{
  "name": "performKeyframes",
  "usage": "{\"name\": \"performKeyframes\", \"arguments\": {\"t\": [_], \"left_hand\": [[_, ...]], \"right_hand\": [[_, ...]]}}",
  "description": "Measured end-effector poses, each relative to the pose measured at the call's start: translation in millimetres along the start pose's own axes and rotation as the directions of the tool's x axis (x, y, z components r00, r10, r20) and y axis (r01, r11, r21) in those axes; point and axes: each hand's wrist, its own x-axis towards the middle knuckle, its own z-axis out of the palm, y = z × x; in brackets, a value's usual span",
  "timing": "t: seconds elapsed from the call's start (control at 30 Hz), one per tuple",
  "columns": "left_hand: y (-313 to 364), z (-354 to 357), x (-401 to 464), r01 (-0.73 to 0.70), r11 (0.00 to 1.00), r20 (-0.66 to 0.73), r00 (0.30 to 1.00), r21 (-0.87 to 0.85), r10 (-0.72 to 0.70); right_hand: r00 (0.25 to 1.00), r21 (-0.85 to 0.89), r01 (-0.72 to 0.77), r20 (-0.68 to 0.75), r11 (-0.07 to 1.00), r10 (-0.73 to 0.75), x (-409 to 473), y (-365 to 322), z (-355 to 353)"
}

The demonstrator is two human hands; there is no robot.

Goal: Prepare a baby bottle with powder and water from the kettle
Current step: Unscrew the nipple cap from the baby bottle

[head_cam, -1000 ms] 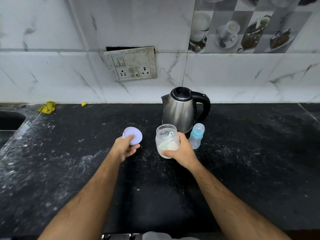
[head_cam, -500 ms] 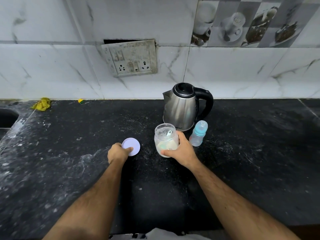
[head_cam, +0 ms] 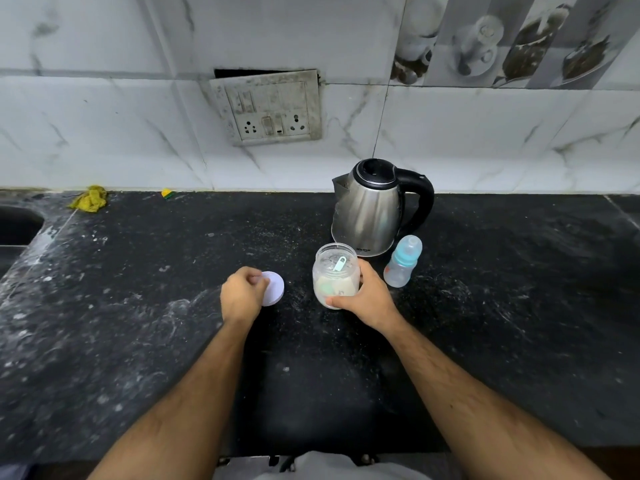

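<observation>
Black counter (head_cam: pixel 138 341), right hand (head_cam: pixel 367 299) gripping powder jar (head_cam: pixel 335 275), bottle (head_cam: pixel 401 263) just beside

Black stone counter (head_cam: pixel 502 323), dusted with white specks. Near the middle, an open clear jar (head_cam: pixel 335 276) of pale powder, a light scoop (head_cam: pixel 339 264) inside, gripped from the right side by the right hand (head_cam: pixel 367 296). Left of it, a round white lid (head_cam: pixel 273 288) lying flat, left hand (head_cam: pixel 242 295) curled over its near edge, thumb on top. Behind the jar, a steel kettle (head_cam: pixel 372 209) with black handle, lid closed. Just right of the jar, a small baby bottle (head_cam: pixel 402 262) with blue collar, upright, beside the kettle's base. On the tiled wall (head_cam: pixel 104 133), a grimy socket plate (head_cam: pixel 268 107). Far left, a yellow rag (head_cam: pixel 89 199) and a sink edge (head_cam: pixel 20 225).
</observation>
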Motion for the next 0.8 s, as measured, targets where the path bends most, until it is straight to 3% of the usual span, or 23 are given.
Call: {"name": "performKeyframes", "arguments": {"t": [0.1,0.2,0.43,0.8], "left_hand": [[17.5,4.2,-14.5,0.004,0.961,0.289,0.954,-0.275,0.079],[24.9,4.7,-25.5,-0.005,0.936,0.452,0.875,-0.352,0.175],[20.6,-8.3,-23.7,0.002,0.931,0.423,0.891,-0.364,0.163],[12.8,-4.5,-23.0,0.023,0.932,0.404,0.905,-0.363,0.135]], "right_hand": [[0.999,-0.017,-0.019,0.04,1.0,0.019,4.9,1.3,4.4],[0.994,-0.02,-0.022,0.104,1.0,0.024,10.2,0.2,11.5],[0.975,0.005,-0.043,0.219,0.999,0.041,24.1,-1.5,34.2],[0.972,0.013,-0.05,0.23,0.999,0.046,33.4,2.3,47.5]]}}
